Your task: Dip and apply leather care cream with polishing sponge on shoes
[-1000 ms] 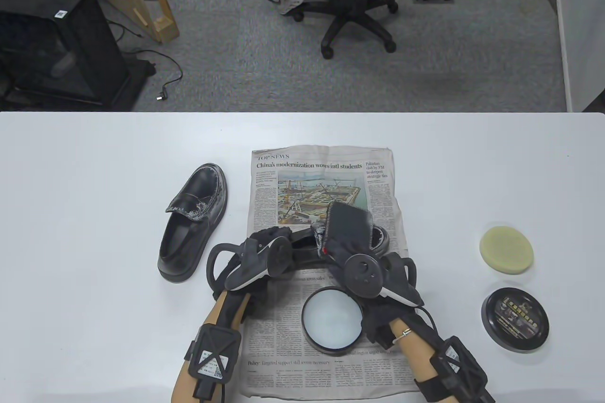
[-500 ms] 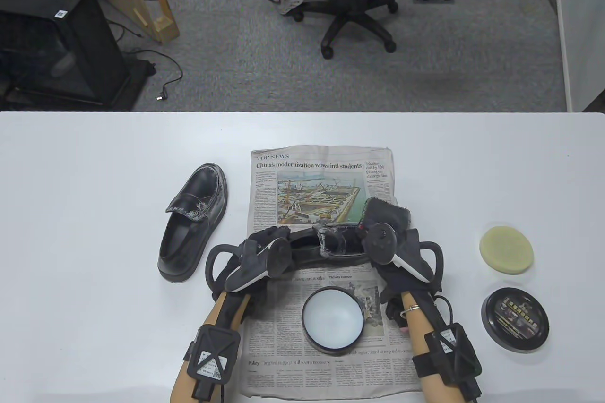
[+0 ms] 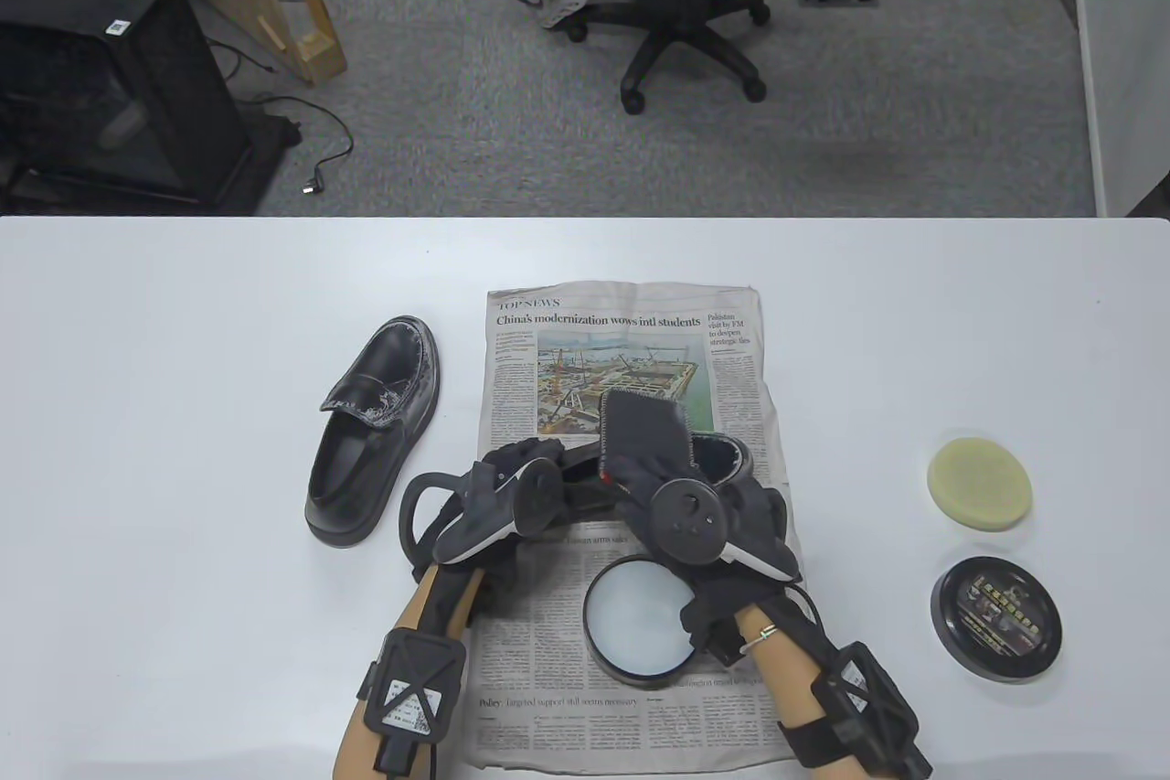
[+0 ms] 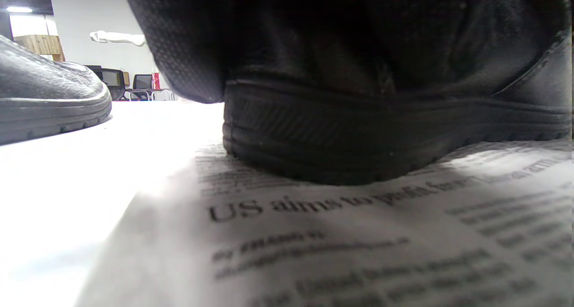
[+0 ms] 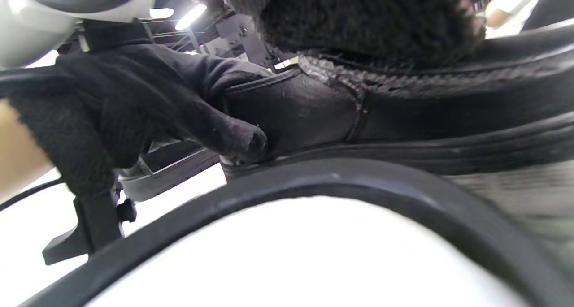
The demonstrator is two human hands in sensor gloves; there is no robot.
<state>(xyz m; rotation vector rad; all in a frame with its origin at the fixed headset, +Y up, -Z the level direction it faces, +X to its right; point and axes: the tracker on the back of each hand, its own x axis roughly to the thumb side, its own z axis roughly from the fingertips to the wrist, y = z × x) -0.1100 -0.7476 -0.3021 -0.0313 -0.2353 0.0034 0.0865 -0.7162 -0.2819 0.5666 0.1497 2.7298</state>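
Note:
A black loafer (image 3: 717,458) lies across the newspaper (image 3: 622,332), largely covered by my hands. My left hand (image 3: 521,458) grips its heel end; the right wrist view shows those gloved fingers (image 5: 188,105) wrapped on the heel side (image 5: 305,114). My right hand (image 3: 644,474) holds a dark polishing sponge (image 3: 643,428) and presses it on the shoe's upper; its fleecy face (image 5: 367,20) touches the leather. The open cream tin (image 3: 640,620) sits just in front of the shoe; its rim (image 5: 341,177) fills the right wrist view. The heel sole (image 4: 358,136) rests on the newspaper.
A second black loafer (image 3: 375,428) with white cream marks stands left of the paper, also in the left wrist view (image 4: 45,105). A round yellow sponge (image 3: 980,483) and the tin's black lid (image 3: 996,620) lie at the right. The white table (image 3: 183,314) ends at the far edge.
My right hand swept the sponge right to the shoe's toe half a second ago and has come back left over the upper. The left hand and shoe have stayed put.

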